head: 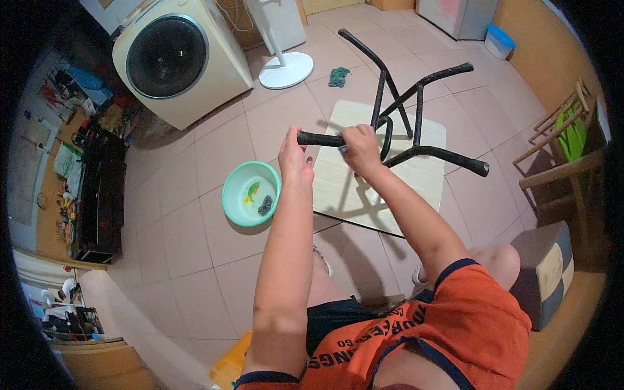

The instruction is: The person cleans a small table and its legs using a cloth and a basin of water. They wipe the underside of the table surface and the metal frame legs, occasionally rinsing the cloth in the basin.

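A small table lies upside down on the floor, its cream tabletop [331, 187] underneath and its bent black metal legs [397, 105] pointing up. My left hand [295, 158] cups the tip of the nearest-left leg [319, 139], with the thumb below it and the fingers beyond. Further along that same leg, my right hand [361, 147] is wrapped around the tube. A small greyish bit shows under its fingers, too little to identify. Left of the table stands a mint-green plastic basin [235, 214], holding a dark, mesh-like scouring pad [265, 205]; colourful printing shows on its bottom.
A green cloth [339, 77] lies crumpled on the tiles beyond the table. Further back are a front-loading washing machine [219, 63] and a white round stand base [286, 70]. Wooden chairs [560, 180] and a checkered stool [541, 273] stand on the right.
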`<state>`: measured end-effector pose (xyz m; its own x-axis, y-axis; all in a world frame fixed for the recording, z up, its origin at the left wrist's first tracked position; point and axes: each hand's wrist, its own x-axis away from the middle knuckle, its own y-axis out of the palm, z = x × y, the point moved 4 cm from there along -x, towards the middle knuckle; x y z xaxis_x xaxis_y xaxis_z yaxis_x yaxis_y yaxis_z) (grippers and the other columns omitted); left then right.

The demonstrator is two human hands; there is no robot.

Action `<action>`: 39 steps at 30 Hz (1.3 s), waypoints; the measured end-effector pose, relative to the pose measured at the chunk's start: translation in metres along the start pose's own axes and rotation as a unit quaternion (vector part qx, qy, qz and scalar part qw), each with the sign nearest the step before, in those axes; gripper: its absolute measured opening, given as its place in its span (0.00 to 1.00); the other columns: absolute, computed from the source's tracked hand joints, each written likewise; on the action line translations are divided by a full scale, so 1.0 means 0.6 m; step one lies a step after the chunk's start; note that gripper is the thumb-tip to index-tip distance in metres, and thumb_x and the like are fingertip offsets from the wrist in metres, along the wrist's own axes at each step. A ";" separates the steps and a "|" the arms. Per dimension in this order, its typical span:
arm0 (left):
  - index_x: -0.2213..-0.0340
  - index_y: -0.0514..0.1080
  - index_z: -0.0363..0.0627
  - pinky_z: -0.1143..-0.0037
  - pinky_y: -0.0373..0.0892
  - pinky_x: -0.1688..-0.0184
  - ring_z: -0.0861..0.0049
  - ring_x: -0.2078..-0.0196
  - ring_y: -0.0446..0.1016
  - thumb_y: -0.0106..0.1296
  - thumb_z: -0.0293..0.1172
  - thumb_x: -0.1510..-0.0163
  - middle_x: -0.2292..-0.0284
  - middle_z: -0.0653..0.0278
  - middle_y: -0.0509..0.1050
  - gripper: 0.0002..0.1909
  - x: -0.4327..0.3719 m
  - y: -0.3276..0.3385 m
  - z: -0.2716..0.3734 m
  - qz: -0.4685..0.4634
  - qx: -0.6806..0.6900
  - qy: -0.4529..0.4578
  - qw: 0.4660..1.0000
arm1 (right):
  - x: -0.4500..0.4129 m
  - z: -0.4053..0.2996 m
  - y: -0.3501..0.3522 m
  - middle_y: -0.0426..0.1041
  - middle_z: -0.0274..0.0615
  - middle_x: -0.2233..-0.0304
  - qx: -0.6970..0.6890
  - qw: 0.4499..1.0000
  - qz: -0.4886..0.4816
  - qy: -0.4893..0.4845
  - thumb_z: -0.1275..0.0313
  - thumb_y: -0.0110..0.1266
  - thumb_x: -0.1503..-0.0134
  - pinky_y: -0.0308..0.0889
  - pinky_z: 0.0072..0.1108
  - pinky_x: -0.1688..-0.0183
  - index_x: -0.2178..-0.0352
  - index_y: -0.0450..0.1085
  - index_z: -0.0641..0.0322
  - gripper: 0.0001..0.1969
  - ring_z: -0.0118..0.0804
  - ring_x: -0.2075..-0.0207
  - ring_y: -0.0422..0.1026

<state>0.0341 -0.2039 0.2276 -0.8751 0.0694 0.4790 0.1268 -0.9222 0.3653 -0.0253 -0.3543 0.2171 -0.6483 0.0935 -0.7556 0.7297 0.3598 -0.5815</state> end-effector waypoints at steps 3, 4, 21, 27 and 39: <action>0.67 0.71 0.57 0.58 0.48 0.46 0.80 0.56 0.60 0.49 0.52 0.49 0.63 0.77 0.67 0.15 0.004 -0.004 0.011 -0.017 -0.033 0.010 0.999 | 0.035 0.029 -0.022 0.66 0.43 0.77 -0.021 0.999 0.015 0.032 0.79 0.54 0.62 0.58 0.34 0.64 0.76 0.65 0.58 0.09 0.47 0.69 0.65; 0.67 0.71 0.57 0.58 0.48 0.46 0.80 0.56 0.60 0.49 0.52 0.49 0.63 0.77 0.67 0.15 0.008 0.001 0.009 -0.022 -0.041 0.005 0.999 | 0.033 0.029 -0.025 0.67 0.44 0.77 -0.006 0.999 0.024 0.041 0.79 0.55 0.63 0.58 0.35 0.67 0.77 0.64 0.59 0.09 0.48 0.72 0.66; 0.60 0.68 0.53 0.61 0.52 0.50 0.78 0.57 0.61 0.45 0.52 0.46 0.63 0.70 0.65 0.20 0.015 0.002 0.014 -0.031 -0.052 0.030 0.998 | 0.007 -0.005 0.004 0.67 0.37 0.78 -0.002 0.999 0.040 0.018 0.76 0.55 0.63 0.62 0.30 0.67 0.78 0.65 0.55 0.08 0.42 0.70 0.68; 0.62 0.65 0.52 0.61 0.48 0.44 0.77 0.54 0.62 0.51 0.55 0.50 0.63 0.68 0.67 0.23 0.016 0.009 -0.002 -0.075 0.007 -0.004 0.997 | 0.075 0.055 -0.001 0.65 0.46 0.66 -0.024 0.998 0.027 0.058 0.82 0.55 0.66 0.57 0.35 0.57 0.64 0.63 0.61 0.22 0.50 0.60 0.62; 0.62 0.65 0.47 0.65 0.59 0.49 0.74 0.56 0.67 0.44 0.36 0.43 0.62 0.65 0.71 0.09 0.002 0.076 -0.109 -0.169 0.009 -0.072 0.983 | 0.111 0.080 0.005 0.56 0.53 0.50 -0.392 0.744 0.173 0.512 0.57 0.59 0.53 0.52 0.27 0.44 0.47 0.46 0.66 0.40 0.42 0.47 0.56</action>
<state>0.0080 -0.2708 0.1926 -0.7937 0.4242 0.4359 -0.1500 -0.8310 0.5357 -0.0556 -0.3915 0.1505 -0.5699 0.8207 0.0402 0.8005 0.5435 0.2527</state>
